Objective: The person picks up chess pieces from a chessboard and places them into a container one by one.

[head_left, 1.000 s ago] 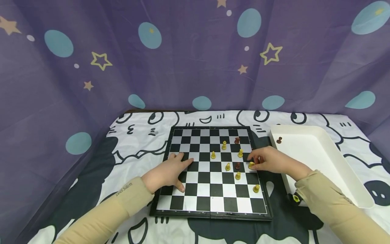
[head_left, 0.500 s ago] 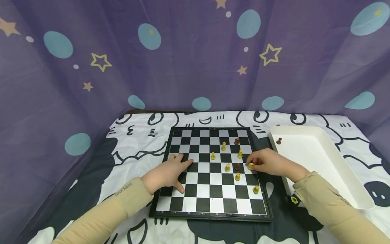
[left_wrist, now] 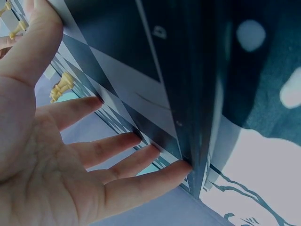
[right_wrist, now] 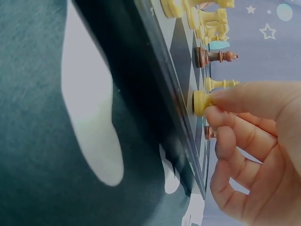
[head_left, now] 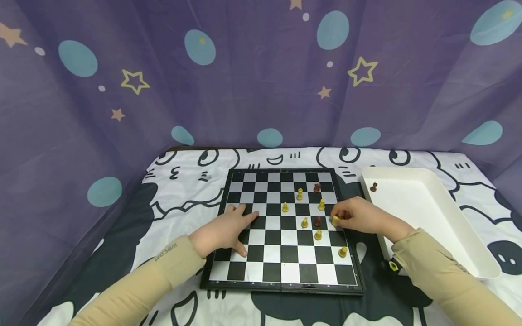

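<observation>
A black-and-white chessboard lies flat on the patterned cloth. Near its right edge, my right hand pinches a yellow chess piece between thumb and fingertips; its base is right at the board surface and its top is hidden by the fingers. Beside it stands a dark red-brown chess piece. A yellow bishop and a yellow rook are nearby. On the board's left side my left hand rests with its fingers spread, holding nothing; its fingertips touch the squares.
A white tray stands right of the board, partly under my right forearm, with a small red-brown piece inside. Further pieces stand on the board, including a red-brown knight and a yellow rook. A purple curtain hangs behind.
My right fingertips have drawn in slightly around the yellow chess piece. The left hand and the other pieces keep their places.
</observation>
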The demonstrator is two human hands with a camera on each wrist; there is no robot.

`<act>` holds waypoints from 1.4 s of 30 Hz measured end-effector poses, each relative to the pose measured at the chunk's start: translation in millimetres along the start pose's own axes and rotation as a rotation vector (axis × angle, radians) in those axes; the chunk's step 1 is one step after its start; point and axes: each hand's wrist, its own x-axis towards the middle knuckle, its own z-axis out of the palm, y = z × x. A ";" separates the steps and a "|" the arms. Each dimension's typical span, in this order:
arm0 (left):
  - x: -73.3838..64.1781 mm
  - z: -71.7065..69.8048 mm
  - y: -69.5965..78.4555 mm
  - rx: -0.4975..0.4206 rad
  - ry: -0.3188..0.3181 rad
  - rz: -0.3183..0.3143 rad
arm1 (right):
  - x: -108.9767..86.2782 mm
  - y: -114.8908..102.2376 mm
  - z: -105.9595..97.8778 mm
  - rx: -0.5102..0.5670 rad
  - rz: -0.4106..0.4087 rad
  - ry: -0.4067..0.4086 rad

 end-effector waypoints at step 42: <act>-2.3 -2.2 0.8 -0.015 -0.002 0.022 | -29.4 23.4 -70.9 0.080 0.151 0.417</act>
